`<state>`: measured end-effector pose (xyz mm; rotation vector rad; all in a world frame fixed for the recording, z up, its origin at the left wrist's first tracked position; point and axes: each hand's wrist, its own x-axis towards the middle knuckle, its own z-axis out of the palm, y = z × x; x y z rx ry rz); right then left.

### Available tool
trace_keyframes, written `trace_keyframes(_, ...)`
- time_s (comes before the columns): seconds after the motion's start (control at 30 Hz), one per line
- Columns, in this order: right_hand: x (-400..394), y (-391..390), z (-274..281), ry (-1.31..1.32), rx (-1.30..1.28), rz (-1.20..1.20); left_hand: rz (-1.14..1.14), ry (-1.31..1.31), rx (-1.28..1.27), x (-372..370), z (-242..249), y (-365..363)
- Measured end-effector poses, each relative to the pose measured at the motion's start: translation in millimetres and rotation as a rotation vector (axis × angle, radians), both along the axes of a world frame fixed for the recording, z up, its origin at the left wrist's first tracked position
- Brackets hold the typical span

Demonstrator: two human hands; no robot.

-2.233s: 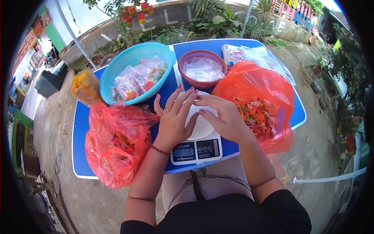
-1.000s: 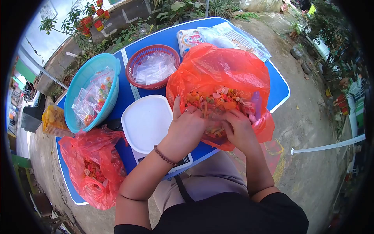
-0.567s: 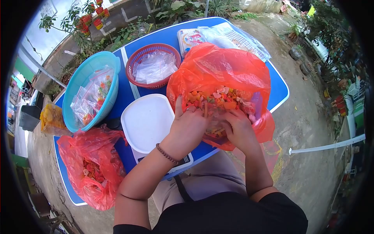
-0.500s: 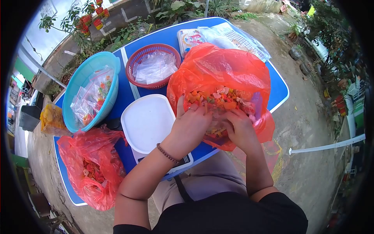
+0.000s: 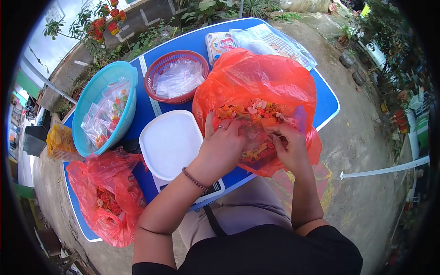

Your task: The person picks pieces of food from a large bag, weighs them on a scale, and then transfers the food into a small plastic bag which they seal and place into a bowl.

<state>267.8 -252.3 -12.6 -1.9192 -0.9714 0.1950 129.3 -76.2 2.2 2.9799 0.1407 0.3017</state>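
While clear plastic (image 5: 255, 133) seems to be pinched by the curled left hand (image 5: 223, 144), the right hand (image 5: 291, 143) is half closed, and whether anything is gripped there cannot be told. Both are held over coloured bits (image 5: 260, 110) in the larger red bag (image 5: 261, 75), presumably so spills are caught.

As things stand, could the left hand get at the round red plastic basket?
Probably yes: the basket is open-topped, and the way over the white rounded-square scale plate looks free. The left hand is at the larger translucent red plastic bag, so must withdraw first.
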Motion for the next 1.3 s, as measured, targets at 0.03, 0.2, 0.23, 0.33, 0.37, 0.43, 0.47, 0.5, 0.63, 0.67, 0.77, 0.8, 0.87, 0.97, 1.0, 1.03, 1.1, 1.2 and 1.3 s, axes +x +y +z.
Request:
trace_keyframes(0.03, -0.3, -1.6, 4.9, -0.054, -0.063, 0.018, -0.004, 0.006, -0.007, -0.7, 1.2, 0.3)
trace_keyframes(0.2, 0.3, 0.6, 2.8, -0.304, -0.229, 0.114, -0.011, 0.053, -0.043, -3.8, 9.0, 0.7)
trace_keyframes(0.23, 0.3, 1.3, 0.4, -0.299, -0.228, 0.106, -0.014, 0.049, -0.049, -3.2, 8.5, 1.1)
trace_keyframes(0.33, -1.0, 3.7, 0.3, -0.313, -0.252, 0.098, -0.016, 0.041, -0.05, -1.3, 5.6, 1.9)
trace_keyframes(0.37, -1.4, 4.4, 1.0, -0.322, -0.263, 0.097, -0.014, 0.041, -0.039, -0.9, 5.3, 1.9)
trace_keyframes(0.43, -2.6, 4.8, 1.3, -0.206, -0.188, 0.089, -0.013, 0.011, -0.034, -0.2, 4.6, 1.8)
trace_keyframes(0.47, -3.1, 5.5, 1.0, -0.148, -0.149, 0.086, -0.013, -0.018, -0.04, 0.1, 4.2, 2.0)
trace_keyframes(0.5, -2.4, 5.7, -1.2, 0.013, -0.059, 0.104, -0.012, -0.046, -0.046, 0.6, 4.9, 2.2)
trace_keyframes(0.63, -3.9, 5.0, 1.4, 0.434, 0.14, 0.142, -0.032, -0.167, -0.252, 3.2, 18.8, -0.3)
trace_keyframes(0.67, -5.3, 5.5, 4.5, 0.481, 0.153, 0.144, -0.042, -0.193, -0.325, 3.4, 22.2, -1.5)
trace_keyframes(0.77, -9.0, 6.6, -1.3, 0.515, 0.234, 0.194, -0.041, -0.154, -0.409, 2.6, 29.0, 0.9)
trace_keyframes(0.8, -9.5, 8.1, -3.6, 0.51, 0.251, 0.191, -0.034, -0.121, -0.415, 1.5, 30.7, 3.4)
trace_keyframes(0.87, -10.5, 11.2, -7.1, 0.498, 0.287, 0.184, -0.039, -0.128, -0.443, -1.0, 34.3, 9.3)
trace_keyframes(0.97, -7.2, 17.3, -2.0, 0.06, 0.052, -0.008, 0.015, -0.141, -0.366, -5.0, 36.7, 19.1)
trace_keyframes(1.0, -5.4, 19.5, -1.3, 0.001, 0.024, -0.024, 0.044, -0.146, -0.32, -6.1, 37.1, 21.6)
trace_keyframes(1.03, -3.6, 22.0, -1.0, -0.058, -0.005, -0.04, 0.068, -0.132, -0.276, -7.0, 36.8, 23.2)
trace_keyframes(1.1, -1.2, 29.3, -0.8, -0.172, -0.033, -0.034, 0.118, -0.103, -0.187, -7.9, 34.7, 26.4)
trace_keyframes(1.2, -2.9, 44.7, -1.4, -0.343, -0.051, 0.03, 0.102, -0.101, -0.113, -10.7, 29.0, 29.2)
trace_keyframes(1.3, -5.3, 54.6, -4.2, -0.495, -0.099, 0.069, 0.092, -0.087, -0.115, -11.3, 29.2, 27.3)
